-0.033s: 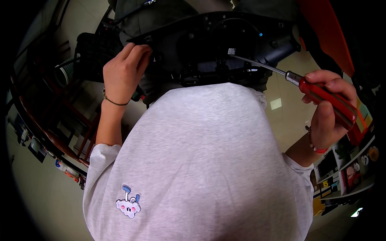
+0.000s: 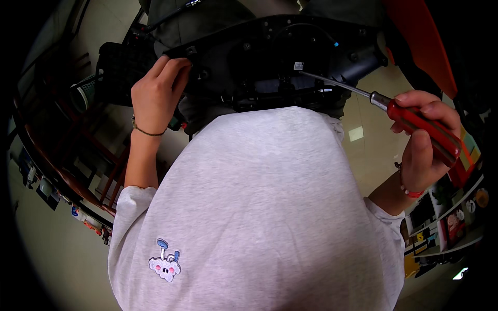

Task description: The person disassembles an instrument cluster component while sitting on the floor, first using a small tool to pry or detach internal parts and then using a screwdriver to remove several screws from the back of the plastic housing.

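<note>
My right hand (image 2: pixel 428 129) is wrapped round the red and dark handle of a screwdriver (image 2: pixel 397 110). Its long metal shaft points left over a large black plastic panel (image 2: pixel 218 65) lying across my lap. The tip ends just below a small white label (image 2: pixel 299 66); whether it touches the panel I cannot tell. At the panel's left end is my left hand (image 2: pixel 158 96), closed, thumb and fingers drawn together. Its fingertips are turned away, so anything small between them is hidden. Several round screw posts (image 2: pixel 247 46) and a thin cable with a blue end (image 2: pixel 336 44) show on the panel.
An orange panel (image 2: pixel 428 46) slants down at the upper right. Dark wooden furniture (image 2: pixel 78 150) stands at left, near a light green basket (image 2: pixel 84 93). Shelves with assorted goods (image 2: pixel 456 228) are at the lower right. Pale tiled floor (image 2: pixel 363 155) lies below.
My left hand has shifted slightly left along the panel's end. The screwdriver tip has moved a hair to the right. The panel stays in place.
</note>
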`<act>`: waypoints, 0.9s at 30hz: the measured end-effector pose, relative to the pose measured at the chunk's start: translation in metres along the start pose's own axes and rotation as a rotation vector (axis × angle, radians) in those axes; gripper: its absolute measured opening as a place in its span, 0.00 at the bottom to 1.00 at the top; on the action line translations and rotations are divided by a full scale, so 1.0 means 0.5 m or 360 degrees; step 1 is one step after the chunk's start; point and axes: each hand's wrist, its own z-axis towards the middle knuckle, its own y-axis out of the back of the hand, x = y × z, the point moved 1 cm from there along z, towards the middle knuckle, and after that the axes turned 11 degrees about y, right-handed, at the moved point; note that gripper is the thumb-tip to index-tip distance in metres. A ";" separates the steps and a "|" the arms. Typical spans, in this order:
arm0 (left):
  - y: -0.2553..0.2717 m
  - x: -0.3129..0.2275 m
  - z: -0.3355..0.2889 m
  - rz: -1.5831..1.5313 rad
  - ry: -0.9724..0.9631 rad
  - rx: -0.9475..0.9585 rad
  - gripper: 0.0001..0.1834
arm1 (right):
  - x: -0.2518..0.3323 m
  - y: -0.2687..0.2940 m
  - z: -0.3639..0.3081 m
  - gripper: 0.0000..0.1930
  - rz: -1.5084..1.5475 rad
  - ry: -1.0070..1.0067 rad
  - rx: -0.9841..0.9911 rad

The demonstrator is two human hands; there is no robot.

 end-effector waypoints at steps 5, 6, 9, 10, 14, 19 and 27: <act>-0.012 0.002 -0.007 -0.0039 0.0185 0.0052 0.08 | 0.011 0.008 -0.006 0.16 -0.0080 0.0057 0.0016; -0.015 0.004 -0.008 -0.0047 0.0189 0.0045 0.08 | 0.016 0.006 -0.006 0.15 -0.0074 0.0057 0.0008; -0.021 0.005 -0.008 -0.0115 0.0209 0.0018 0.06 | 0.025 0.006 -0.010 0.15 -0.0144 0.0029 -0.0024; -0.017 0.008 -0.010 -0.0130 0.0228 0.0038 0.07 | 0.027 0.004 -0.011 0.15 -0.0154 0.0049 -0.0038; -0.001 0.012 -0.008 -0.0095 0.0225 0.0110 0.08 | 0.034 0.004 -0.015 0.14 -0.0177 0.0079 -0.0133; 0.008 -0.010 -0.008 -0.0184 0.0068 -0.0016 0.10 | 0.034 -0.004 -0.018 0.14 -0.0207 0.0116 -0.0133; -0.011 -0.088 0.000 -0.0738 -0.0077 0.0272 0.05 | 0.041 -0.018 -0.016 0.15 -0.0282 0.0174 -0.0045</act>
